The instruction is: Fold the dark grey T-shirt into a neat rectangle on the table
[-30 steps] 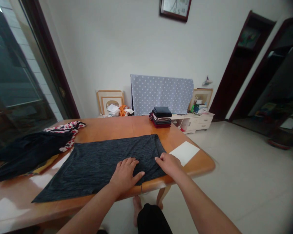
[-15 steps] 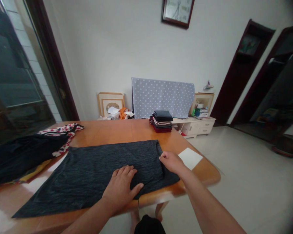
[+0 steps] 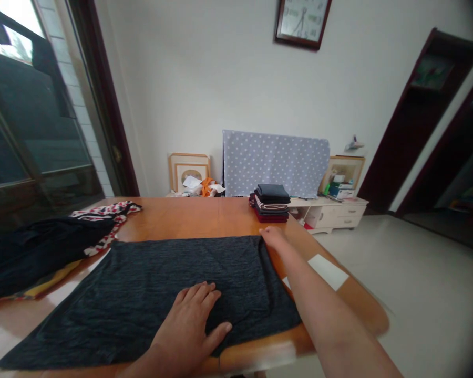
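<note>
A wooden desk (image 3: 177,218) bears a heathered charcoal garment (image 3: 142,283) spread flat along its near edge. Left of it lies a loose clothes pile (image 3: 51,244); beyond its far right corner, a folded clothes stack (image 3: 273,203). The left hand (image 3: 191,320) presses on the garment, grip released; the right hand (image 3: 273,237) curls at that corner, whether pinching fabric I cannot tell.

Dark charcoal garment (image 3: 142,294), finely streaked fabric; spread on the tabletop (image 3: 185,218), nearly flat, slight creases. Left end slants to a pointed near corner; right end shows overlapping layers.
</note>
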Motion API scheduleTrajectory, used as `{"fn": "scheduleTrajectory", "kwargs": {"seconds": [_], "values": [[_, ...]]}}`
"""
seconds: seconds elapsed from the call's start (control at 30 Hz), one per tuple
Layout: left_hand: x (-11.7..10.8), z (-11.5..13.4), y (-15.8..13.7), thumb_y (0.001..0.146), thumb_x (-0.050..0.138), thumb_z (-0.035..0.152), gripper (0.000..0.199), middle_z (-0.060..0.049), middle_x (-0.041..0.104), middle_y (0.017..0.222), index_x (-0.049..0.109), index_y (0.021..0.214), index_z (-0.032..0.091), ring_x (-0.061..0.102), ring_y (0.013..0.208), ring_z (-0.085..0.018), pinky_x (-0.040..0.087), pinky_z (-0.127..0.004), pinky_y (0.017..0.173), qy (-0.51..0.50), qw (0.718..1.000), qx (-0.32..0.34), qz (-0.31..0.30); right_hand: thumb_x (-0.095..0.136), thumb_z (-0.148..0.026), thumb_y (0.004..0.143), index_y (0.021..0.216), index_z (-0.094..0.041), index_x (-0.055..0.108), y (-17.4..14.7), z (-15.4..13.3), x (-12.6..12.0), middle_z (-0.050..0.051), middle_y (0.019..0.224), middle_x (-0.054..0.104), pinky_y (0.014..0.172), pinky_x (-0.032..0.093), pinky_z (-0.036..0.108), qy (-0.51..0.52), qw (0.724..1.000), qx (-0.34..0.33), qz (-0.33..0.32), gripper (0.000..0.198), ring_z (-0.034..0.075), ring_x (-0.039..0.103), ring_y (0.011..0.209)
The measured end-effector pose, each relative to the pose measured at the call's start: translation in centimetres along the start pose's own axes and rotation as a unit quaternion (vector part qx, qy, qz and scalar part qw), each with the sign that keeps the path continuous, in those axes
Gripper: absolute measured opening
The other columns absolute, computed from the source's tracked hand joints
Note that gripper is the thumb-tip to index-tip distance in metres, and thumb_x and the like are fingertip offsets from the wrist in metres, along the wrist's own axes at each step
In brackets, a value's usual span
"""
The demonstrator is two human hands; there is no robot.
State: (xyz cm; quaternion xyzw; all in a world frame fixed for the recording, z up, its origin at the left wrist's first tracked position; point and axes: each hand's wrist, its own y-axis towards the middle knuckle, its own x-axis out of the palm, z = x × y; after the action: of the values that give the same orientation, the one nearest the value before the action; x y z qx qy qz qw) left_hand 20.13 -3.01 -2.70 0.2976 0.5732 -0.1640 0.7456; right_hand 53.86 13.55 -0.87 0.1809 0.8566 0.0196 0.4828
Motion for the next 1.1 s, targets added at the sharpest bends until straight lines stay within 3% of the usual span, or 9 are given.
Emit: {"fn": "scheduleTrajectory", "kwargs": {"seconds": [0.17, 0.33, 0.83, 1.1], "values": [[-0.1, 0.1, 0.0, 0.09, 0.047, 0.064, 0.059, -0.007, 0.054, 0.144, 0.057, 0.136, 0.028, 0.045, 0.135, -0.032, 0.035, -0.054, 0.111, 0.006, 1.0, 0.001, -0.002, 0.066, -0.043, 0.079, 0.077, -0.02, 0.072, 1.0, 1.1, 2.7, 0.006, 0.083, 0.072, 0.066, 0.042, 0.025, -0.016, 1.0, 0.006, -0.013, 0.023, 0.019, 0.064, 0.077], [-0.3, 0.3, 0.2, 0.091, 0.047, 0.063, 0.058, -0.007, 0.054, 0.144, 0.057, 0.135, 0.028, 0.045, 0.135, -0.032, 0.035, -0.054, 0.111, 0.011, 1.0, -0.002, -0.011, 0.058, -0.04, 0.086, 0.087, -0.021, 0.07, 2.0, 2.1, 3.6, 0.005, 0.089, 0.072, 0.065, 0.041, 0.023, -0.021, 1.0, 0.011, -0.004, 0.023, 0.016, 0.064, 0.078], [-0.4, 0.3, 0.2, 0.091, 0.047, 0.064, 0.059, -0.007, 0.053, 0.146, 0.057, 0.137, 0.028, 0.045, 0.135, -0.033, 0.035, -0.055, 0.11, 0.018, 1.0, 0.003, -0.012, 0.055, -0.034, 0.085, 0.095, -0.023, 0.073, 1.5, 2.3, 2.1, 0.009, 0.104, 0.072, 0.08, 0.045, 0.03, -0.075, 0.996, 0.038, -0.015, 0.024, 0.024, 0.066, 0.094], [-0.4, 0.4, 0.2, 0.09, 0.048, 0.064, 0.057, -0.006, 0.054, 0.145, 0.058, 0.135, 0.029, 0.045, 0.135, -0.032, 0.034, -0.054, 0.111, 0.008, 1.0, -0.002, -0.01, 0.06, -0.031, 0.081, 0.088, -0.021, 0.074, 1.1, 1.7, 1.2, 0.008, 0.097, 0.073, 0.071, 0.044, 0.027, -0.06, 0.998, 0.01, -0.025, 0.018, 0.02, 0.064, 0.08]]}}
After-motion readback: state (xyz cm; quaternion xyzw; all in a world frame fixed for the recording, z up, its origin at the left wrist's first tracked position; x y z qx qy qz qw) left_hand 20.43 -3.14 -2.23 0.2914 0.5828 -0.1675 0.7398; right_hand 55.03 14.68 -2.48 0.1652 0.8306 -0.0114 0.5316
